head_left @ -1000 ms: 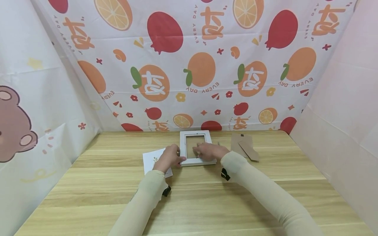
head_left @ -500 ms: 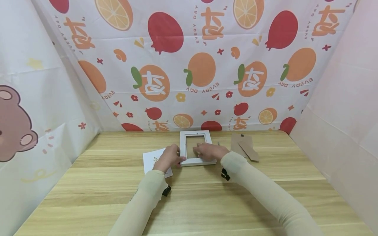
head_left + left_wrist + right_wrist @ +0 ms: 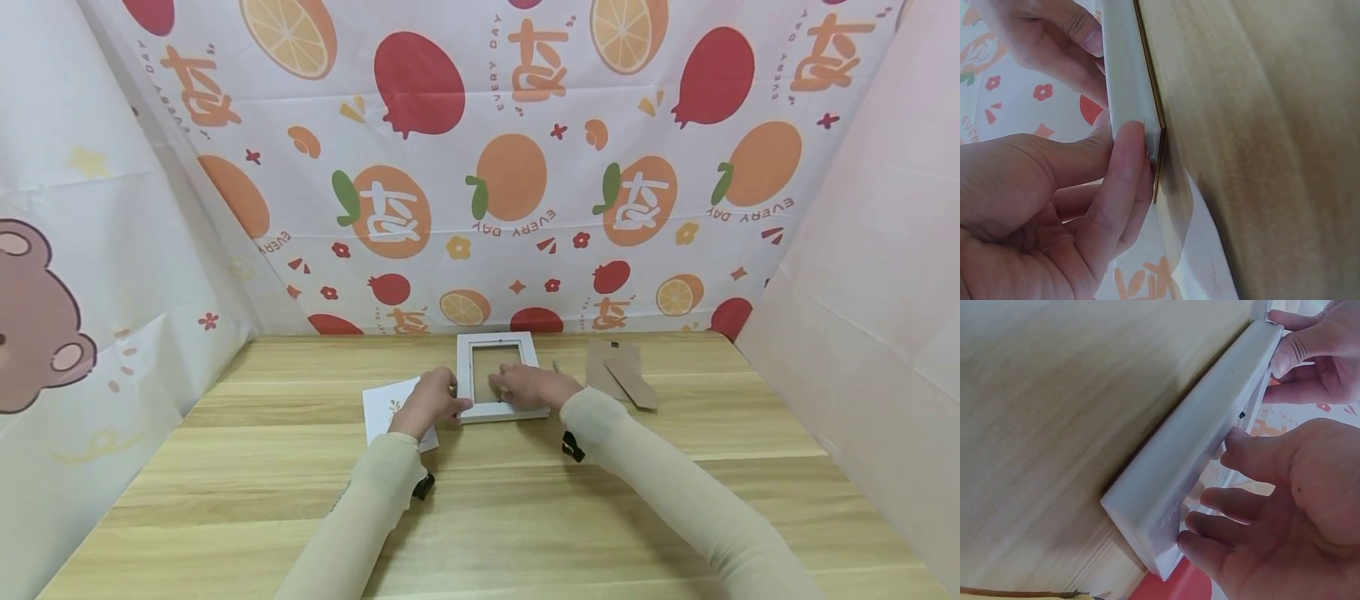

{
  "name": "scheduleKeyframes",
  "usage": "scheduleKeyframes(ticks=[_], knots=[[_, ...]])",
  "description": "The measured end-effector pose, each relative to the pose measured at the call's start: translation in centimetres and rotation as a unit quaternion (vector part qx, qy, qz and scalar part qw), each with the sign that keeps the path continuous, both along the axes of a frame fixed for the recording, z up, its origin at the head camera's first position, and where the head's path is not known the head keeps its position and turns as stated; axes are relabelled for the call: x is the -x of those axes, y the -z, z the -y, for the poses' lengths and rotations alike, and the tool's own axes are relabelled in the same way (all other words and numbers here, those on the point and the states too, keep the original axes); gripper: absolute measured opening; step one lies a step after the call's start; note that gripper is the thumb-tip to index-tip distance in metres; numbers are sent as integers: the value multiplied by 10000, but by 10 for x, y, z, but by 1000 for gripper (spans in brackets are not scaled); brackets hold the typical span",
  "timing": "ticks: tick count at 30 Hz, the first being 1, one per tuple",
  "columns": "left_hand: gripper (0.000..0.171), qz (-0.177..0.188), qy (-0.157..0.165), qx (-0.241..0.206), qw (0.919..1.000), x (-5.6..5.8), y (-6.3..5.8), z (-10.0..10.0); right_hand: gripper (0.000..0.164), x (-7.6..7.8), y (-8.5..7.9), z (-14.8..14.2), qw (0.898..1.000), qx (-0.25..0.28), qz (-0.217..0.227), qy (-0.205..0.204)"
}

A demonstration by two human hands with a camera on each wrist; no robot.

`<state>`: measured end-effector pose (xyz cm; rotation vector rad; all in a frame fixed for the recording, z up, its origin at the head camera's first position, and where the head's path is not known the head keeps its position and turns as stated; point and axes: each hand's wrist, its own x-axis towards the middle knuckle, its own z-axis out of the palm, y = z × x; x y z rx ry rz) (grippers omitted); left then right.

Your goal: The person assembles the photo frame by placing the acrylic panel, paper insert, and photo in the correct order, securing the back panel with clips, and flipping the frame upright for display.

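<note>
Both the left hand (image 3: pixel 433 398) and right hand (image 3: pixel 534 385) were at the white picture frame (image 3: pixel 492 412) on the wooden surface (image 3: pixel 487 517); from afar, I judged the left's near-corner pinch kept it from sliding, while the right's loosely parted fingers gripped nothing, reaching into its opening.

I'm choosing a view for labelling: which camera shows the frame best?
The head view: all four sides of the frame show, though the left hand and right hand hide parts. The left wrist view shows an outer side and a corner; the right wrist view, a slanting, partial close-up.
</note>
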<state>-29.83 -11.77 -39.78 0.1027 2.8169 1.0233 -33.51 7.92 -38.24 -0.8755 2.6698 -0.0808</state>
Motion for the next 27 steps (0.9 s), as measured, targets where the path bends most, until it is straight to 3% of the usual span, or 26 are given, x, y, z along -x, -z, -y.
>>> scheduleKeyframes(ticks=[15, 27], knots=[[36, 5, 12, 84, 10000, 0, 0, 0, 49, -1, 1, 0, 9998, 135, 57, 115], [43, -1, 12, 118, 9999, -2, -2, -2, 51, -1, -4, -7, 9979, 558, 83, 312]])
